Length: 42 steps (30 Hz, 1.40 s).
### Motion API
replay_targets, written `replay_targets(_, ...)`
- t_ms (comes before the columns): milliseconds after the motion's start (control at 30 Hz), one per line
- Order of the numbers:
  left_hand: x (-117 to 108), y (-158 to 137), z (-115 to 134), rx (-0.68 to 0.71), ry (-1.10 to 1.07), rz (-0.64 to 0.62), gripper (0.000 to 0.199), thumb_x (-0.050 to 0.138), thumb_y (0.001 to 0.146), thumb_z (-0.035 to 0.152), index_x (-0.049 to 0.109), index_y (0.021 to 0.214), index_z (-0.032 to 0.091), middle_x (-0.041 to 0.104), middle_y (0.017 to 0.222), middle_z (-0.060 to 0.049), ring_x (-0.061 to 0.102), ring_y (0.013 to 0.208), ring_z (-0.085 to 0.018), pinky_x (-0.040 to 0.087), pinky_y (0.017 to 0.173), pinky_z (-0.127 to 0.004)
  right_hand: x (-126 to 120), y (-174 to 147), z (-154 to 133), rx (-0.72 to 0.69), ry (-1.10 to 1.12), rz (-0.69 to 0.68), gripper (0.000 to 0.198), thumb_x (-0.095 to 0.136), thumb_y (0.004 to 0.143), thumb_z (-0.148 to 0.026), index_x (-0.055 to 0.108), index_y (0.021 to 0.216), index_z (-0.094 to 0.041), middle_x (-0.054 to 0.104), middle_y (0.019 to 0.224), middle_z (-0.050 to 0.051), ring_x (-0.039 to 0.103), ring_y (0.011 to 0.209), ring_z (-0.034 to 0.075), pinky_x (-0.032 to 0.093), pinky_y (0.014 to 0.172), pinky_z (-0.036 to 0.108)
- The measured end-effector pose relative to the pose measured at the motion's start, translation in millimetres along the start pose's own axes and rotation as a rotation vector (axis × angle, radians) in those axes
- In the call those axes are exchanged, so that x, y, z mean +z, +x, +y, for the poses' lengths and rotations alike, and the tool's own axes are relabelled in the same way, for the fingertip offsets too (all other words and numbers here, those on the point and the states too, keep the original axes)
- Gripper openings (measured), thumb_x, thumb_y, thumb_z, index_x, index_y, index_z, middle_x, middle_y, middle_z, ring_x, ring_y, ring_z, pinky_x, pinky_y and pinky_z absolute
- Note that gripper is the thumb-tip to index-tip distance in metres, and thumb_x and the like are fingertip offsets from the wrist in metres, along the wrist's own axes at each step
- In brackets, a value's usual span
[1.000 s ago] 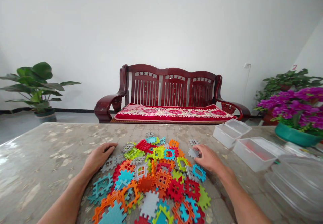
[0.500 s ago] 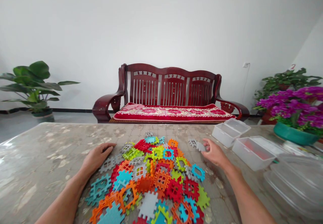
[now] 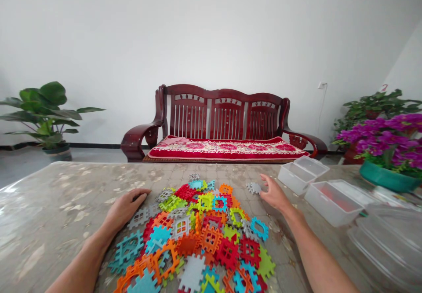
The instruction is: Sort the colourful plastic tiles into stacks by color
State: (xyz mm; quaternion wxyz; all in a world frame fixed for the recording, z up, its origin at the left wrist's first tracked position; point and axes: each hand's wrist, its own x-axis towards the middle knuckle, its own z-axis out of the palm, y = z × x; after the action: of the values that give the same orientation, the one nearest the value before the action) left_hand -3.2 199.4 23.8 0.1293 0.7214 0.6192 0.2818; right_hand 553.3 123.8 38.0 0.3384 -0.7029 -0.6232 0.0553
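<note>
A spread pile of plastic interlocking building tiles (image 3: 211,239) in red, orange, green, blue and grey lies on the table. Most have toothed edges, and some have window cut-outs. At the pile's left edge my left hand (image 3: 130,207) rests on the tabletop with nothing in it, next to a grey window tile (image 3: 140,217). My right hand (image 3: 276,195) is at the right, thumb and forefinger apart. Just left of its fingertips, grey tiles (image 3: 253,188) lie overlapping, apart from the pile. I cannot tell whether the thumb still touches them.
Clear plastic boxes (image 3: 332,207) stand on the right of the patterned table (image 3: 66,205), near clear lids (image 3: 389,244). Behind them is a teal pot of purple flowers (image 3: 387,176). Beyond the table stands a wooden bench (image 3: 227,148); a leafy plant (image 3: 49,117) is at left.
My right hand has let go of a grey tile, leaving it overlapping another grey one. Its fingers have spread and moved slightly up. My left hand stays put.
</note>
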Motion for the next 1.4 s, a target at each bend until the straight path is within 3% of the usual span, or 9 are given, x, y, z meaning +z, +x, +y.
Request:
replay_targets(167, 0, 0, -1, 0.006, 0.002, 0.006, 0.045, 0.049, 0.079, 0.05, 0.076, 0.103, 0.025, 0.078, 0.109, -0.004, 0.07, 0.102, -0.027, 0.052, 0.092, -0.033, 4, -11, -19, 0.087, -0.251, -0.031, 0.081, 0.068, 0.075, -0.044, 0.042, 0.144, -0.011, 0.06, 0.132, 0.02, 0.055, 0.122, 0.034, 0.04, 0.103, 0.044)
replay_targets(300, 1, 0, -3, 0.015, -0.001, -0.002, 0.045, 0.048, 0.08, 0.05, 0.076, 0.104, 0.024, 0.077, 0.109, -0.004, 0.07, 0.103, -0.027, 0.051, 0.093, -0.033, 10, -11, -35, 0.148, -0.356, -0.048, 0.078, 0.066, 0.077, -0.038, 0.041, 0.145, -0.01, 0.063, 0.127, 0.018, 0.057, 0.118, 0.033, 0.041, 0.099, 0.04)
replay_targets(533, 5, 3, -8, 0.028, -0.021, -0.002, 0.044, 0.048, 0.081, 0.049, 0.076, 0.105, 0.025, 0.077, 0.11, -0.004, 0.069, 0.104, -0.026, 0.051, 0.092, -0.033, 15, -5, -25, 0.255, -0.16, -0.033, 0.072, 0.059, 0.077, -0.023, 0.039, 0.145, -0.014, 0.068, 0.121, 0.011, 0.064, 0.108, 0.025, 0.046, 0.09, 0.033)
replay_targets(667, 5, 2, -7, 0.026, -0.022, 0.01, 0.043, 0.049, 0.08, 0.049, 0.076, 0.104, 0.025, 0.077, 0.109, -0.004, 0.07, 0.103, -0.026, 0.052, 0.092, -0.033, 14, -7, -30, 0.252, -0.167, -0.025, 0.072, 0.06, 0.08, -0.035, 0.039, 0.145, -0.012, 0.067, 0.124, 0.014, 0.063, 0.111, 0.027, 0.045, 0.093, 0.035)
replay_targets(833, 4, 1, -5, 0.012, -0.014, 0.015, 0.043, 0.049, 0.08, 0.048, 0.076, 0.103, 0.025, 0.078, 0.108, -0.003, 0.07, 0.101, -0.026, 0.052, 0.091, -0.033, 17, -10, -56, 0.218, -0.332, -0.015, 0.085, 0.061, 0.08, -0.053, 0.034, 0.148, -0.009, 0.064, 0.127, 0.019, 0.059, 0.115, 0.034, 0.044, 0.092, 0.041)
replay_targets(967, 4, 2, -6, 0.021, -0.014, 0.011, 0.044, 0.048, 0.08, 0.049, 0.076, 0.103, 0.024, 0.078, 0.109, -0.005, 0.07, 0.102, -0.027, 0.052, 0.092, -0.034, 24, -8, -68, 0.181, -0.446, -0.021, 0.075, 0.059, 0.083, -0.041, 0.038, 0.146, -0.009, 0.063, 0.127, 0.021, 0.056, 0.119, 0.034, 0.041, 0.096, 0.041)
replay_targets(1167, 5, 3, -6, 0.026, -0.016, 0.018, 0.044, 0.048, 0.08, 0.049, 0.076, 0.103, 0.025, 0.078, 0.107, -0.004, 0.07, 0.102, -0.027, 0.052, 0.093, -0.034, 24, -11, -58, 0.127, -0.416, -0.046, 0.059, 0.057, 0.077, -0.027, 0.053, 0.134, -0.011, 0.067, 0.12, 0.017, 0.059, 0.114, 0.031, 0.042, 0.096, 0.037)
replay_targets(1267, 4, 2, -5, 0.022, -0.001, 0.017, 0.044, 0.048, 0.08, 0.049, 0.076, 0.103, 0.025, 0.078, 0.108, -0.004, 0.07, 0.102, -0.027, 0.052, 0.092, -0.033, 19, -15, -48, 0.119, -0.318, -0.052, 0.061, 0.06, 0.073, -0.026, 0.055, 0.133, -0.012, 0.069, 0.119, 0.014, 0.061, 0.111, 0.029, 0.044, 0.094, 0.035)
replay_targets(1400, 4, 2, -5, 0.015, 0.008, 0.01, 0.045, 0.047, 0.08, 0.05, 0.076, 0.103, 0.025, 0.077, 0.11, -0.005, 0.069, 0.104, -0.027, 0.051, 0.092, -0.033, 7, -15, -29, 0.144, -0.218, 0.049, 0.071, 0.064, 0.072, -0.026, 0.049, 0.139, -0.012, 0.069, 0.121, 0.012, 0.062, 0.112, 0.027, 0.045, 0.098, 0.035)
